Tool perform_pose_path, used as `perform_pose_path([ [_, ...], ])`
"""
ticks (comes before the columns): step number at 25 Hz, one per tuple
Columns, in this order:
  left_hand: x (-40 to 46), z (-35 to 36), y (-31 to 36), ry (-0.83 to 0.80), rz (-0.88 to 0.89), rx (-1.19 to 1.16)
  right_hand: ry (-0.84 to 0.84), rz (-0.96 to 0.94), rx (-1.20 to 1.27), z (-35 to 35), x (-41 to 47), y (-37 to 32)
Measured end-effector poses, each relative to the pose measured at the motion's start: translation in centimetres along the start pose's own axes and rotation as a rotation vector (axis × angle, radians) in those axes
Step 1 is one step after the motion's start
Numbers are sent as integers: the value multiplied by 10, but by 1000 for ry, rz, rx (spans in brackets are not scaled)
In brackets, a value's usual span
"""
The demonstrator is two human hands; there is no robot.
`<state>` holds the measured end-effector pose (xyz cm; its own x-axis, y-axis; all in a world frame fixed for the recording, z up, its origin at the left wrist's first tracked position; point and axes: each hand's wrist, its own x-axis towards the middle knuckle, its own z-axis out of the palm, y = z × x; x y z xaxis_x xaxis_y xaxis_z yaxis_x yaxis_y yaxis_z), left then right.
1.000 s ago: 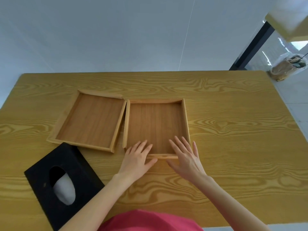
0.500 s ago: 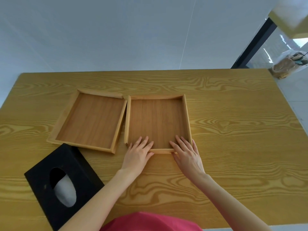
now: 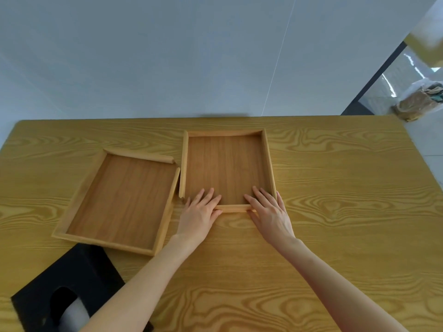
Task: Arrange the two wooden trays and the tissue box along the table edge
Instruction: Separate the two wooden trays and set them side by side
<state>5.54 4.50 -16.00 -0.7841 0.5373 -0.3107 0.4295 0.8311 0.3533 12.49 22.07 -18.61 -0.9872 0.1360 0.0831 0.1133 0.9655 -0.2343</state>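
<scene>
Yellow grained table [image 3: 335,224] under me: my left hand [image 3: 199,213] and right hand [image 3: 269,209] lie flat, fingers spread, on the right tray [image 3: 225,164] near its rim. I should push evenly, keeping it square to the far edge.

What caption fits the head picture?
Both hands flat on a wooden tray on the table.

Setting: a plain indoor room, most likely an office or a staged recording space; the frame does not settle which. Evidence: a bare pale grey wall [image 3: 167,56] with one thin vertical seam stands directly behind a light, wood-grain laminate surface [image 3: 335,188]. At far right, a dark frame post [image 3: 374,80] borders a glass panel. Beside it, a clear plastic bag [image 3: 419,99] holding brownish contents sits on a pale tiled floor [image 3: 429,137].
</scene>
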Motion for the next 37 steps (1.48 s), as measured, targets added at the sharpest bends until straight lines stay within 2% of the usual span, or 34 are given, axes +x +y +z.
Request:
perform_pose_path([
  [10,62,-24,-10,-36,-8,3,-22,9,43,4,63,13],
  [17,69,-26,-12,-41,-9,28,-10,16,31,5,68,13],
  [23,59,-33,-9,-101,-19,42,-249,50,0,-12,73,7],
  [27,28,-41,-18,32,-33,2,-257,13,18,-25,64,-20],
  [30,-2,-45,-34,155,-113,-2,-251,-75,37,-29,53,-53],
  [33,-29,-43,-53,116,-223,-2,-251,-150,71,-29,51,-87],
  [37,-40,-39,-73,-7,-264,23,-270,-236,93,-18,57,-125],
])
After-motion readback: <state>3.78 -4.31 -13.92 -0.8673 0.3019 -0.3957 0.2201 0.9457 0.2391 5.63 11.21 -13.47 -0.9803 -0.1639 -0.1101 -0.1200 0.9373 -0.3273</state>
